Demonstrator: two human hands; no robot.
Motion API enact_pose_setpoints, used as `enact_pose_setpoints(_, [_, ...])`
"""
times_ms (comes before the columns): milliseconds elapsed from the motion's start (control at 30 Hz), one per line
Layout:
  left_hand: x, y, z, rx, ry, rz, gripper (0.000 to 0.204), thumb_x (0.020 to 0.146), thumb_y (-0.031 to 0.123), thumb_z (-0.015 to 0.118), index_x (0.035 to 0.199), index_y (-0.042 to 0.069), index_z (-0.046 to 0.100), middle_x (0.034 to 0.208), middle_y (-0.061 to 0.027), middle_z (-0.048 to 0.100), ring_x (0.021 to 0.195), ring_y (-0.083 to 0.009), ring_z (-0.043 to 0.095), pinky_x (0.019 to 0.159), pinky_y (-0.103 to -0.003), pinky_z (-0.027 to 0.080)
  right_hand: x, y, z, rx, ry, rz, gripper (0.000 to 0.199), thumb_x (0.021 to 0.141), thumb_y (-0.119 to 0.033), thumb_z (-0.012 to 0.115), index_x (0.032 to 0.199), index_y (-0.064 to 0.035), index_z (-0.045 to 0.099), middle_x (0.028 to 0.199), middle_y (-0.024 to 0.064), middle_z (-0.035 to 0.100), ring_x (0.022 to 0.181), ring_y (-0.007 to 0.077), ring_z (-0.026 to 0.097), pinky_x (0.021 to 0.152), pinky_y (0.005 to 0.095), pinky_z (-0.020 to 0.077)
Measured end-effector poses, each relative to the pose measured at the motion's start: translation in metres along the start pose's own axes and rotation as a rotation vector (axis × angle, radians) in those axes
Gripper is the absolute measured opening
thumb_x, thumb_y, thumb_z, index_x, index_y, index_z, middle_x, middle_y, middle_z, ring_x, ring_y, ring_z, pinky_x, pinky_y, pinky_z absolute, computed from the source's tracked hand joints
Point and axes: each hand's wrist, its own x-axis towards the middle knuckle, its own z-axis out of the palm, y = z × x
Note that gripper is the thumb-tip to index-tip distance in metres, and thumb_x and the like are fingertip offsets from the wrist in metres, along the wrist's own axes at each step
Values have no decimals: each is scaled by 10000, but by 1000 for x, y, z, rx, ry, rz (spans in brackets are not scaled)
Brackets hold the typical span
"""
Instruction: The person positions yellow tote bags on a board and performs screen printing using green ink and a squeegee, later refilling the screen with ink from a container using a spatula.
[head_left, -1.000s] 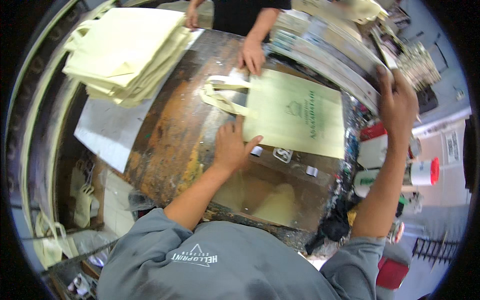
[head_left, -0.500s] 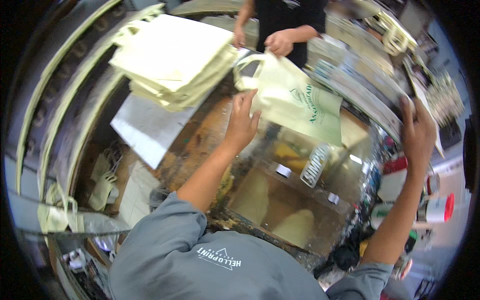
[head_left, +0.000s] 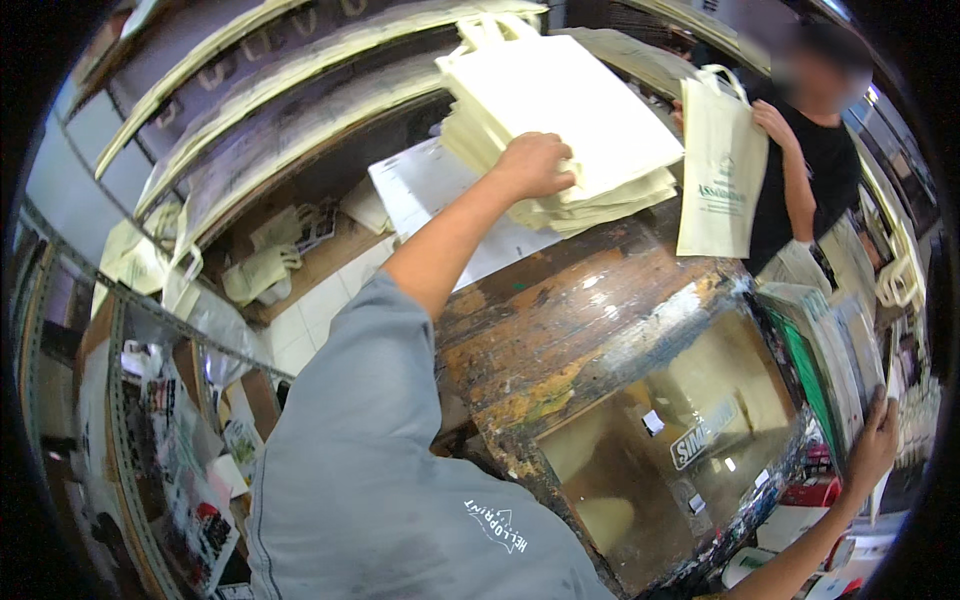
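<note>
My left hand (head_left: 535,165) is at the near edge of a thick stack of cream tote bags (head_left: 610,105), its fingers closed on the top bag's edge. Far to the right, my right hand (head_left: 872,450) grips the edge of a tilted screen-printing frame (head_left: 832,345) with a strip of green (head_left: 795,345) along its side. Beyond the table, a person in a black shirt holds up a cream tote bag (head_left: 722,165) with green print, both hands near its top. A glass-like panel (head_left: 655,480) with small white tabs is set into the paint-stained wooden table (head_left: 560,330).
A white sheet (head_left: 430,190) lies under the stack. Racks (head_left: 300,95) of cream bags rise at the far left. A metal shelf frame (head_left: 120,400) with packets stands on my left. Red and white containers (head_left: 810,490) sit below my right arm.
My view has swung left. My left hand went from beside the printed bag to the stack. The person has lifted the printed bag off the table area. My right hand stays at the frame.
</note>
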Motion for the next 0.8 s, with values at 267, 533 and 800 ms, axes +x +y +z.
enact_pose_setpoints(267, [16,17,-31,144,-89,106,208,977,222,641,1120,78,685,931,-140,761,926,-372,751,840,-488,593,6,13,0,-15,-47,33,767,1097,-622,466,1495,18,603,1512,268,607,1429,415,560,1189,437,412])
enact_pose_setpoints(533, [-2,167,27,82,530,907,107,869,220,658,860,118,628,709,-50,688,669,-240,723,589,-385,561,20,-19,-17,32,-67,1,716,1098,-589,480,1426,25,653,1444,294,641,1354,447,604,1132,474,448])
enact_pose_setpoints(800, [-111,319,154,-371,-107,691,186,951,213,650,1070,70,639,954,-86,720,948,-307,709,894,-469,553,-12,-50,-23,30,78,-42,682,1036,-656,527,1077,-10,739,1011,297,719,982,491,678,864,542,507])
